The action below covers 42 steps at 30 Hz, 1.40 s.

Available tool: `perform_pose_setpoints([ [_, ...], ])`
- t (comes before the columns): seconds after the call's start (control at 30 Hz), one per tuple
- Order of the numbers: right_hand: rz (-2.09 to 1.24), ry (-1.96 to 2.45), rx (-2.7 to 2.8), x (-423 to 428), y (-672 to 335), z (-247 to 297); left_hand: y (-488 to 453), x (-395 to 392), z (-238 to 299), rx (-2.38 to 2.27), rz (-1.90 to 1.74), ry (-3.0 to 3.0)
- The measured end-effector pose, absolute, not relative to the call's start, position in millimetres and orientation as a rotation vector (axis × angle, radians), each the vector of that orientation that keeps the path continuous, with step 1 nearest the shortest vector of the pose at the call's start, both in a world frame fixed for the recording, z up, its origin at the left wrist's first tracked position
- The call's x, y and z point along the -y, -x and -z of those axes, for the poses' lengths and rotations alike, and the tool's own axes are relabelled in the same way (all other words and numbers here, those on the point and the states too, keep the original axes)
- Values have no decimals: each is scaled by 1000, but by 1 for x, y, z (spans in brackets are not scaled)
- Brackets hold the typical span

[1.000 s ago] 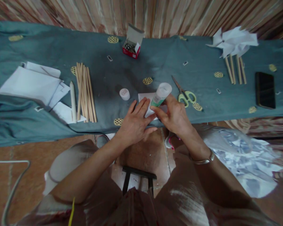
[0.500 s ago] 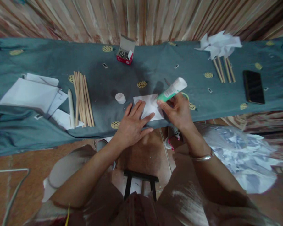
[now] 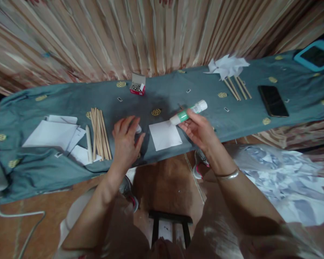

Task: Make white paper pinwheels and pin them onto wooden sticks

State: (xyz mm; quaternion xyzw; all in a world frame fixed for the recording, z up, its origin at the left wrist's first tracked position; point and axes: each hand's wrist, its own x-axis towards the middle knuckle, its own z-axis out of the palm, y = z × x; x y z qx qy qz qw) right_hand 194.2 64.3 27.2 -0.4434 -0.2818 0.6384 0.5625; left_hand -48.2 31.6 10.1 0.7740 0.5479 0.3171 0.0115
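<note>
My right hand [image 3: 198, 129] is closed around a green and white glue stick [image 3: 187, 114], its uncapped white end pointing left over the upper edge of a white square of paper [image 3: 166, 136]. The paper lies flat near the table's front edge, with no hand pressing on it. Left of the paper, my left hand [image 3: 126, 140] curves over the white glue cap [image 3: 138, 129], thumb and fingers apart on either side of it. The fingers partly hide the cap, which still rests on the cloth.
Wooden sticks [image 3: 99, 135], a white rod [image 3: 89, 144] and paper sheets [image 3: 52, 133] lie left. Behind stands an open red box [image 3: 137, 90] of small metal pieces. Paper pinwheels [image 3: 228, 66], a phone [image 3: 273, 101] and a blue-framed tablet [image 3: 315, 55] lie right.
My left hand has lifted off the paper and moved left to the cap. My right hand has raised the glue stick off the paper and tilted it flatter. The camera view has shifted.
</note>
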Motion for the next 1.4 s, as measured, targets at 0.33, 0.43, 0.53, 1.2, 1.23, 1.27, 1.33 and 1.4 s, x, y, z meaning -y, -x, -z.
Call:
perform_pose_setpoints([
  [0.33,-1616,981,626,-58,-174,-31,52,-36,-11,-1468,-1217,-1395],
  [0.43,-1661,984,591,-56,-169,-32,42,-32,-15,-1240,-1241,-982],
  [0.53,-1682,975,583,-54,-163,-32,34,-29,-20,-1155,-1238,-822],
  [1.2,-1671,1001,659,-53,-152,-28,30,-25,-19,-1090,-1201,-778],
  [1.23,-1669,1004,672,-53,-151,-28,30,-25,-18,-1094,-1198,-788],
  [1.27,-1667,1006,683,-53,-151,-28,30,-25,-18,-1095,-1199,-796],
  [1.33,-1661,1013,692,-53,-150,-28,30,-25,-18,-1093,-1208,-804],
  [1.4,-1650,1028,685,-52,-147,-29,29,-24,-18,-1095,-1225,-816],
])
